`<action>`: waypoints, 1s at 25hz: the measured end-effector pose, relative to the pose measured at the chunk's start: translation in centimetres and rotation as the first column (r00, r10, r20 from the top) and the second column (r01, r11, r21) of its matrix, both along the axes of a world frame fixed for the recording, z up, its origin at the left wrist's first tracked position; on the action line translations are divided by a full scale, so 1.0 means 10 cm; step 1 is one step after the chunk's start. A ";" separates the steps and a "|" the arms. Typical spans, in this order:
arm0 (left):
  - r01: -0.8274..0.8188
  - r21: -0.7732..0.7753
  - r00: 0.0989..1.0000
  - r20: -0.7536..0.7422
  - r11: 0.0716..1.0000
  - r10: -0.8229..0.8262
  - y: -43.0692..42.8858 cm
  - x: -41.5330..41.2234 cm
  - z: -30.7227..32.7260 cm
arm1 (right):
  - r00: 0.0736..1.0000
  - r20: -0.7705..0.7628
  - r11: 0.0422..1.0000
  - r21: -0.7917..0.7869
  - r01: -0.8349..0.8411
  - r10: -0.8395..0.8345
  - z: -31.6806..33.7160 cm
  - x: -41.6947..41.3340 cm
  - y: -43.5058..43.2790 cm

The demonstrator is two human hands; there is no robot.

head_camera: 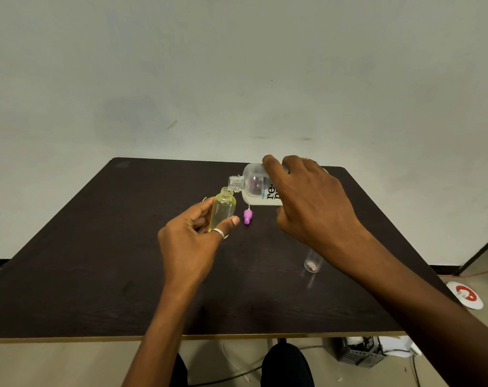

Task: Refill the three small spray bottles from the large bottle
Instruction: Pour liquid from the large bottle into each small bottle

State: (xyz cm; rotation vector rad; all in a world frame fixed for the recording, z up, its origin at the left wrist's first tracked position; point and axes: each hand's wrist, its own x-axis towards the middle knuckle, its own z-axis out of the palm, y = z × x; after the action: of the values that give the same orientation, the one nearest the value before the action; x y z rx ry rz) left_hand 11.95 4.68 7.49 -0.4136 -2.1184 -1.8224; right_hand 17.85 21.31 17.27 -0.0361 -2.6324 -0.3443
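Pour number one-ish, dead centre of frame

Left hand (192, 236) is curled round the uncapped yellowish spray bottle (223, 209), and the right hand (307, 202) grips the large bottle (255, 188), tipped at its mouth. The clear bottle (312, 263) at lower right looks unfilled. Can't spot a third.

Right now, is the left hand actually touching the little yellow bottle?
Touching. The head view shows the left hand gripping the yellow bottle: its thumb lies across the bottle's front and its fingers wrap round the far side.
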 end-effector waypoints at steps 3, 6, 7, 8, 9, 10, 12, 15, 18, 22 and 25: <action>-0.001 0.021 1.000 0.007 1.000 0.001 0.00 0.01 0.01 | 1.000 0.016 0.999 -0.046 0.008 -0.007 -0.04 -0.01 0.02; 0.005 0.038 1.000 0.020 0.999 -0.005 0.02 0.03 0.02 | 1.000 0.021 0.997 -0.079 0.010 -0.009 -0.10 -0.01 0.04; 0.007 0.045 1.000 0.026 0.999 -0.008 0.03 0.04 0.02 | 1.000 0.025 0.995 -0.097 0.009 -0.006 -0.12 -0.01 0.04; 0.009 0.052 0.999 0.031 0.999 -0.011 0.03 0.04 0.03 | 1.000 0.027 0.993 -0.121 0.008 -0.005 -0.14 0.00 0.04; 0.012 0.057 0.999 0.034 0.998 -0.013 0.04 0.05 0.03 | 1.000 0.026 0.989 -0.151 0.008 -0.004 -0.16 0.00 0.05; 0.016 0.062 0.999 0.035 0.998 -0.018 0.05 0.06 0.04 | 1.000 0.025 0.983 -0.182 0.007 -0.003 -0.17 0.01 0.05; 0.028 0.069 0.999 0.034 0.997 -0.031 0.07 0.07 0.05 | 1.000 0.032 0.970 -0.243 0.008 0.000 -0.22 0.01 0.06; 0.042 0.097 0.998 0.045 0.994 -0.047 0.11 0.07 0.05 | 0.999 0.040 0.941 -0.339 0.000 0.014 -0.29 0.00 0.09; 0.047 0.150 0.996 0.068 0.988 -0.057 0.18 0.05 -0.04 | 1.000 0.022 0.869 -0.495 -0.003 0.016 -0.32 0.01 0.17; 0.049 0.147 0.991 0.119 0.988 -0.067 0.32 -0.01 -0.35 | 0.999 0.034 0.753 -0.657 0.027 -0.007 -0.32 0.05 0.32; 0.067 0.112 0.980 0.177 0.991 -0.086 0.43 -0.06 -0.61 | 1.000 0.005 0.703 -0.711 0.019 -0.022 -0.30 0.09 0.42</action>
State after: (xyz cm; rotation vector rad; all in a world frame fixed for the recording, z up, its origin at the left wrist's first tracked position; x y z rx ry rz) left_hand 11.39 9.01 1.42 -0.3180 -2.1367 -2.0770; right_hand 18.71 25.49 14.22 -0.3209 -2.5918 0.6969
